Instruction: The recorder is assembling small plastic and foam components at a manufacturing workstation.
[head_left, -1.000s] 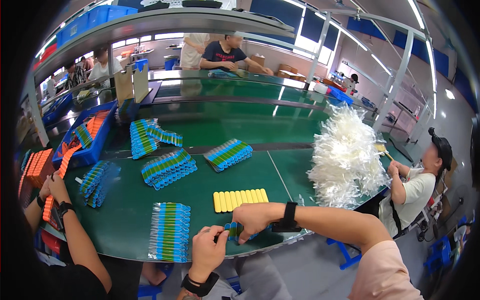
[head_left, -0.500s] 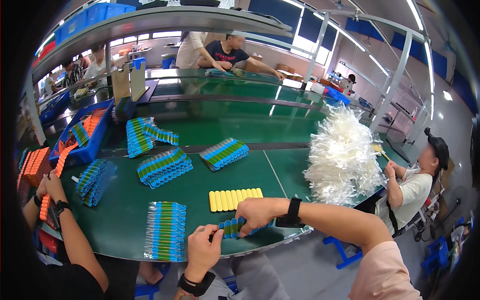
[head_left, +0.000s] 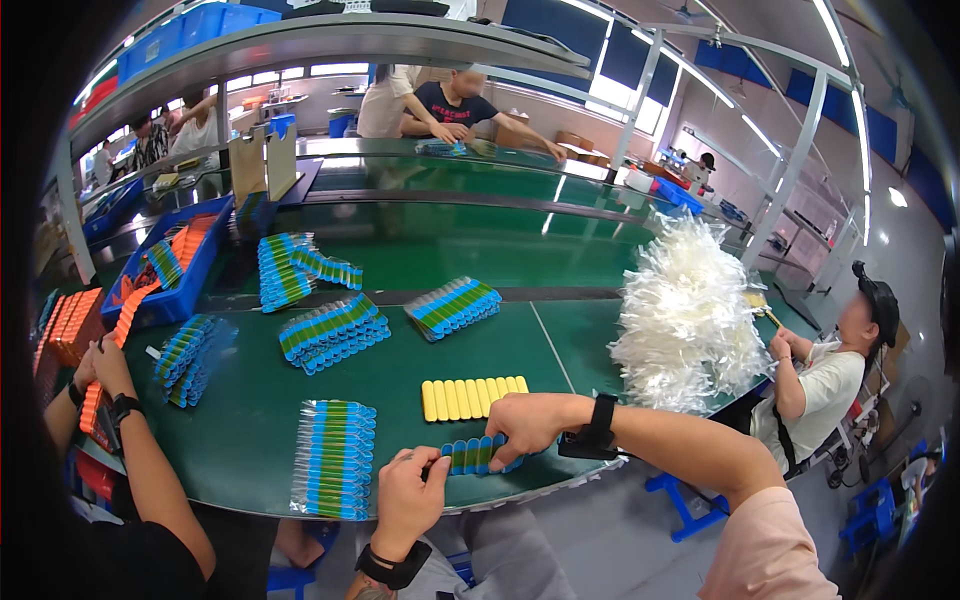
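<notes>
My left hand (head_left: pixel 408 500) pinches the left end of a blue and green banded strip (head_left: pixel 466 457) of joined, round-ended pieces at the table's near edge. From the right, my right hand (head_left: pixel 528 425) reaches over the same strip, its thumb and fingers closed on it; the hand hides part of the strip's right end. Just beyond lies a row of yellow rounded sticks (head_left: pixel 470 397), side by side. Left of my left hand is a flat stack of blue and green strips (head_left: pixel 335 460) in shiny clear wrap.
More blue and green bundles (head_left: pixel 335 332) lie farther back on the green table (head_left: pixel 480 345). A heap of clear plastic wrappers (head_left: pixel 690 310) stands at the right. Co-workers sit on both sides; the left one's hands (head_left: pixel 105 368) hold an orange strip near a blue bin (head_left: pixel 205 270).
My right hand has slid slightly right along the strip, uncovering more of its middle. My left hand keeps its pinch at the left end.
</notes>
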